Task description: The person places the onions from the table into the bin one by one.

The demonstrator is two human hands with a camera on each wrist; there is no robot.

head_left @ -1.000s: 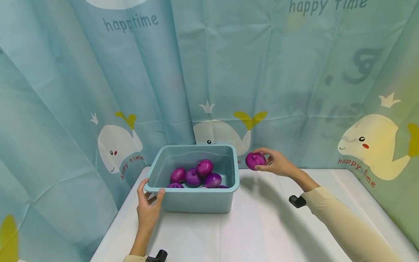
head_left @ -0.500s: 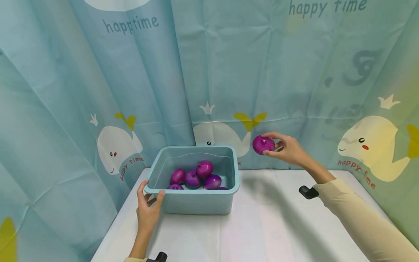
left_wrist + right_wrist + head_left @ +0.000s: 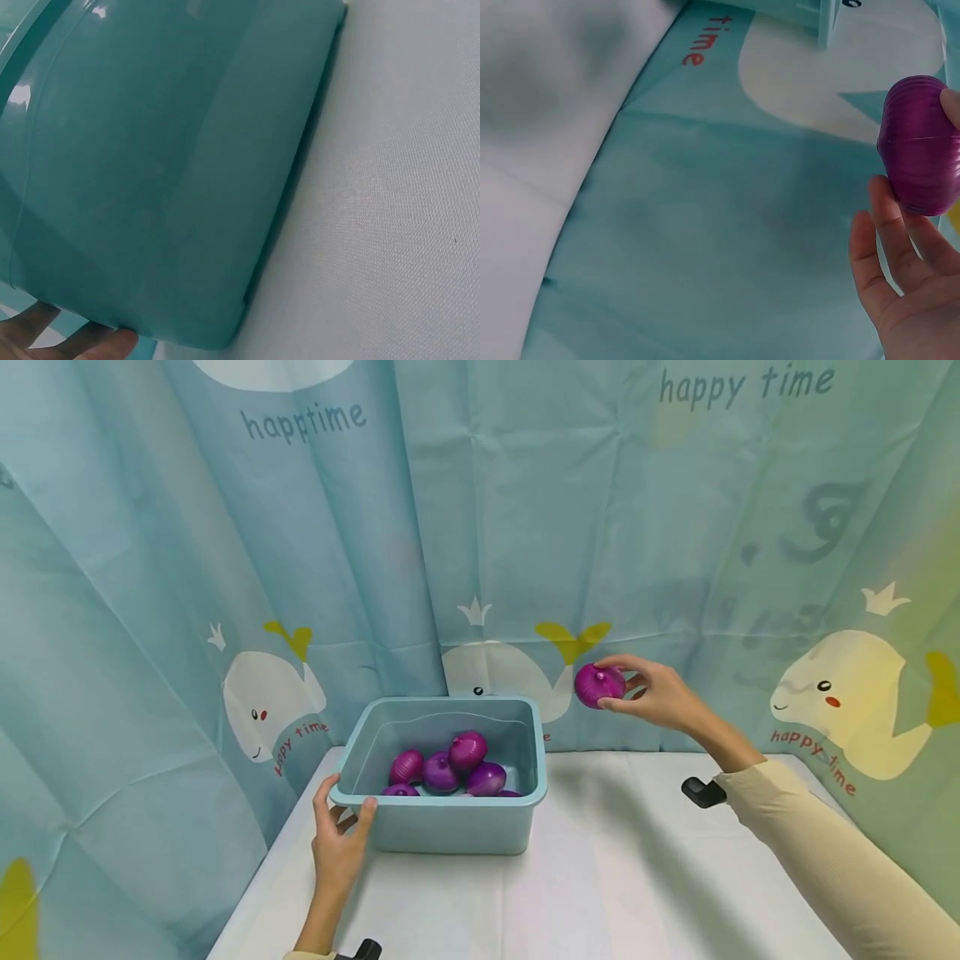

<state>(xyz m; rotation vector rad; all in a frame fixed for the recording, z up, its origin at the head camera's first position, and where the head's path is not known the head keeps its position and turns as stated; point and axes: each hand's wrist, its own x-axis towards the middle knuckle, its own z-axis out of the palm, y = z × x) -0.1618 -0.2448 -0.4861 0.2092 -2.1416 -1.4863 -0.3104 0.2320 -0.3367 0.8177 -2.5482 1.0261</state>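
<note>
A purple onion [image 3: 599, 685] with a small pale knob is held up in the air, to the right of the light-blue plastic bin [image 3: 450, 827]. My right hand [image 3: 656, 697] pinches it between thumb and fingers; in the right wrist view the onion [image 3: 919, 150] shows ridged skin, and the other fingers are spread below it. At the bin's front left corner, my left hand [image 3: 337, 852] grips the rim, thumb on the front and fingers on the left side. Several purple onions [image 3: 441, 772] lie inside the bin; the front wall partly hides some of them.
The bin stands on a white-covered table [image 3: 600, 877], toward its back left. Behind and at both sides hangs a blue-green curtain [image 3: 540, 527] printed with whales. A shadow [image 3: 645, 827] of the right arm falls on the table.
My right hand has lifted the onion higher and a little to the right, then shifted it slightly back left. The left hand and the bin have stayed in place.
</note>
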